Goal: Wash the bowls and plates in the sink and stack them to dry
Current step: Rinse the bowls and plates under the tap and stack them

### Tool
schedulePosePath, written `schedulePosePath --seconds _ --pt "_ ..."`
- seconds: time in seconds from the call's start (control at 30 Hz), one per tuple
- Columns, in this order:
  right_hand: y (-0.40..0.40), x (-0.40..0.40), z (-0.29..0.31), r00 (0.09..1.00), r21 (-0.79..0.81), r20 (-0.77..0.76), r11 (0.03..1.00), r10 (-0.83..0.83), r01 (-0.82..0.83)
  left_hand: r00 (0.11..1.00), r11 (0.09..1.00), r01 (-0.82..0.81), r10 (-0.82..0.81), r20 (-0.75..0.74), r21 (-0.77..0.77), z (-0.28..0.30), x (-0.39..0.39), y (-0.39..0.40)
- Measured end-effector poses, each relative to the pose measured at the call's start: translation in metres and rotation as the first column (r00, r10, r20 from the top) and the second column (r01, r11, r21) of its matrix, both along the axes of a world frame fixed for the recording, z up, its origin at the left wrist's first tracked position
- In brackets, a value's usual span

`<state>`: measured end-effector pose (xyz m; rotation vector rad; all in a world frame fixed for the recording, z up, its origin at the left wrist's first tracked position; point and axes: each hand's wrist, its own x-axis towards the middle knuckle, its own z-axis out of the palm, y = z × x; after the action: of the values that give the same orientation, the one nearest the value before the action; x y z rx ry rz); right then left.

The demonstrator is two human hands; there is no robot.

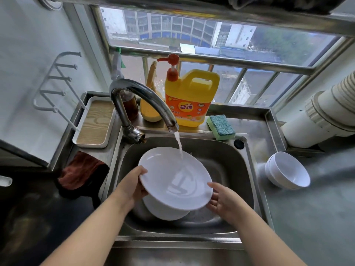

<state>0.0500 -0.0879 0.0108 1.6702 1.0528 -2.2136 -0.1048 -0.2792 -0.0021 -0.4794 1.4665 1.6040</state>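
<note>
A white plate (172,177) is held over the sink (226,158) by both hands, tilted so that the stream from the faucet (142,100) strikes its upper face and runs toward its centre, where water is seen pooling and spreading. The left hand (132,187) is clamped on the plate's left rim, thumb over the top edge and fingers hidden beneath. The right hand (221,198) is set against the right rim, its fingers loosely spread and cupped under the edge; a support rather than a firm pinch is suggested, though the underside contact cannot be seen. Held at opposite edges, the plate can probably be turned under the water.

Beneath the plate, at least one more white dish (165,210) is left in the basin, apparently still to be washed. On the desk to the right of the sink, white bowls (288,169) are nested together and tipped on their side, presumably so that water drains off. A yellow detergent bottle (190,98) and a green-and-blue sponge (221,127) are kept on the ledge behind the basin, within reach. The step in hand is judged to be rinsing.
</note>
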Motion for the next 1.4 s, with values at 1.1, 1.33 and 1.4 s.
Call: schedulePosePath --seconds 1.1,1.33,1.4 --pt "-0.023 0.013 -0.014 0.995 0.052 -0.095 0.999 0.011 -0.006 0.999 0.991 -0.039 0.036 0.031 0.129 0.003 0.011 -0.008" --pt "-0.052 -0.001 -0.017 0.940 -0.036 -0.224 0.966 -0.258 0.257 0.992 0.981 -0.098 0.084 0.090 0.167 -0.006 0.060 -0.002" --pt "-0.061 -0.005 -0.015 0.928 -0.049 -0.227 0.955 -0.296 0.293 0.994 0.975 -0.103 0.092 0.066 0.195 -0.005 0.073 0.006"
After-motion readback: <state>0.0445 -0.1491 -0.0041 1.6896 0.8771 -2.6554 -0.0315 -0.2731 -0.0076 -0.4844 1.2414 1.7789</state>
